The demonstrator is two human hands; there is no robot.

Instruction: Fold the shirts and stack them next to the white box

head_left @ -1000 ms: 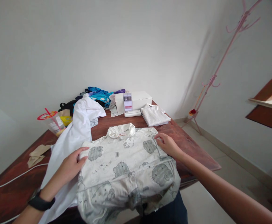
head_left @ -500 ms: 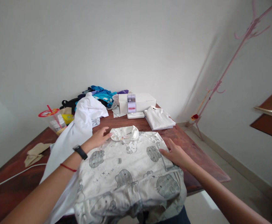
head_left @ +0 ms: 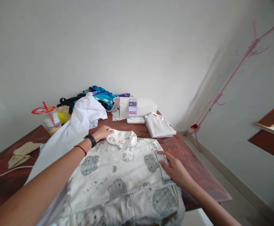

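A white pajama shirt (head_left: 132, 169) printed with grey cat heads lies spread at the table's near side, its lower part reaching toward me. My left hand (head_left: 101, 133) is at the left corner of the collar, fingertips closed on the cloth there. On the shirt's right side rests my right hand (head_left: 174, 166), with fingers apart and lying on the cloth near the edge. Just left of the shirt, a larger white garment (head_left: 68, 135) lies in loose folds, partly under my left forearm.
A folded white shirt (head_left: 160, 125), a white box (head_left: 146, 106) and a small white device (head_left: 135, 120) stand at the back. Left are a plastic cup with straw (head_left: 50, 121), beige cloth (head_left: 24, 152) and piled clothes (head_left: 104, 97). A pink coat rack (head_left: 231, 75) leans right.
My left hand has gone from spread fingers beside the collar to closed fingers on its left corner. My right hand stays at the shirt's right edge. The view has shifted slightly.
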